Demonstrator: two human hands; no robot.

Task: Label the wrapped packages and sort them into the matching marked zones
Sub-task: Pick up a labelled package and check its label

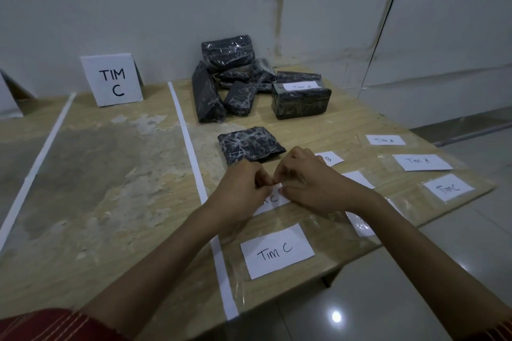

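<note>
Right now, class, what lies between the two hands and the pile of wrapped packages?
A single flat wrapped package, on the table, shown in the head view.

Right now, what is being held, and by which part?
A Tim C label, pinched at its far edge by both the left hand and the right hand.

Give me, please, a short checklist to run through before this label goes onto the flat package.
1. Grip: left hand and right hand both pinch the Tim C label at its top edge: ok.
2. Label lifted off the table: cannot tell.
3. Flat package lies just beyond the hands, no label showing on its top: ok.
4. TIM C sign stands upright at the back left: ok.
5. The label's visible letters, m C, fit that sign: ok.
</note>
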